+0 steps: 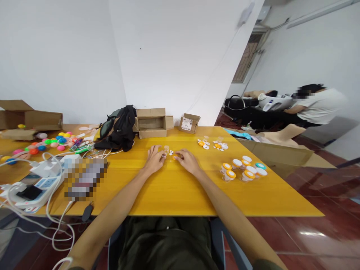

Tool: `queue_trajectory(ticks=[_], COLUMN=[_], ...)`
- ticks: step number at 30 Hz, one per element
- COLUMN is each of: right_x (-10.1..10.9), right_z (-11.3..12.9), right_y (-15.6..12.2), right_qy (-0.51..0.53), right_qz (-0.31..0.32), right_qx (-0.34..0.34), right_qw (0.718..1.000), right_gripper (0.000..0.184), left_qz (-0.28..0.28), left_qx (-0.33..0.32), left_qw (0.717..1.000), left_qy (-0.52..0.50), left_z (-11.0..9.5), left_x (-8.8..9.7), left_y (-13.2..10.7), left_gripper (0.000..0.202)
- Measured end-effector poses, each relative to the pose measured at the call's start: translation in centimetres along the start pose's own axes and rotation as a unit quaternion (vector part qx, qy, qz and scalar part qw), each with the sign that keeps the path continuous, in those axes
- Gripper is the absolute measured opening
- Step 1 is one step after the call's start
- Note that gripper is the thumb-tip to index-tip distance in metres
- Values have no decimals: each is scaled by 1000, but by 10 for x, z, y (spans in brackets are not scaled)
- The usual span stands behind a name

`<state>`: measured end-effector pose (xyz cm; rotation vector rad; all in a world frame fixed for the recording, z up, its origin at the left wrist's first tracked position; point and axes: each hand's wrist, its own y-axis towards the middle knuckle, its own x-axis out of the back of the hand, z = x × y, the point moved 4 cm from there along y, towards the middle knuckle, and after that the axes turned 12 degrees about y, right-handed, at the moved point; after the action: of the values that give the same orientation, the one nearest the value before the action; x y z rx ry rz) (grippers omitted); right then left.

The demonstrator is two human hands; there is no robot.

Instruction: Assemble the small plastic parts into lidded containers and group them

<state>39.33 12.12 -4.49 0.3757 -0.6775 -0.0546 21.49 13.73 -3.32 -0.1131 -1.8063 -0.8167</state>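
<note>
In the head view my left hand [154,159] is over the middle of the table, its thumb and forefinger closed at a small pale piece too tiny to name. Opposite it, my right hand [188,161] pinches a small orange round part [174,157] low over the tabletop. Between the hands lie small white pieces [171,152], and just beyond the left fingertips stands a clear small cup [167,148]. Off to the right is a group of clear containers with orange, white and teal ring lids [231,174]. Behind them lie loose orange and white round parts [206,147].
An open cardboard box [152,133], a smaller box [189,123] and a black backpack [119,129] line the wall side. Coloured balls [42,147], a power strip [42,191] with cables and a blurred phone-like device [87,180] occupy the left. Another person [320,105] sits beyond the right edge.
</note>
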Motion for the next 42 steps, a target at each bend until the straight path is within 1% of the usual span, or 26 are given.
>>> queue_trajectory(ticks=[4,10,14,17,20,23,25,27,29,34,39,42], right_x=[-3,-15,-19,-19,-13,-2,5,11,13,8,2,1], right_z=[2,5,8,10,10,4,-2,-7,-9,-4,-1,-1], right_y=[2,12,15,15,16,17,17,14,12,10,14,16], right_qy=[-15,-61,-85,-79,-42,5,19,15,8,21,106,160], right_qz=[-14,-23,-21,-23,-51,-83,-85,-75,-56,-27,7,15], right_qx=[29,101,119,117,104,70,41,9,-7,10,29,35], right_qw=[999,993,989,990,992,994,995,997,998,999,994,986], right_gripper=[19,19,17,16,16,15,13,12,12,13,14,14], left_qz=[9,9,-2,-7,-12,-9,0,13,27,55,60,59], left_qx=[13,24,14,-8,-43,-76,-95,-113,-123,-125,-160,-165], left_qw=[1000,1000,1000,1000,999,997,995,994,992,991,985,984], left_qy=[-2,-10,-18,-20,-16,-8,-4,-2,-3,-7,-28,-32], left_z=[0,2,0,-4,-9,-16,-20,-23,-26,-26,-27,-27], left_x=[-1,-2,0,2,3,2,2,2,2,1,-1,0], left_y=[1,3,4,3,2,1,1,0,-1,0,-1,-2], left_gripper=[12,14,12,16,23,28,33,38,40,39,33,30])
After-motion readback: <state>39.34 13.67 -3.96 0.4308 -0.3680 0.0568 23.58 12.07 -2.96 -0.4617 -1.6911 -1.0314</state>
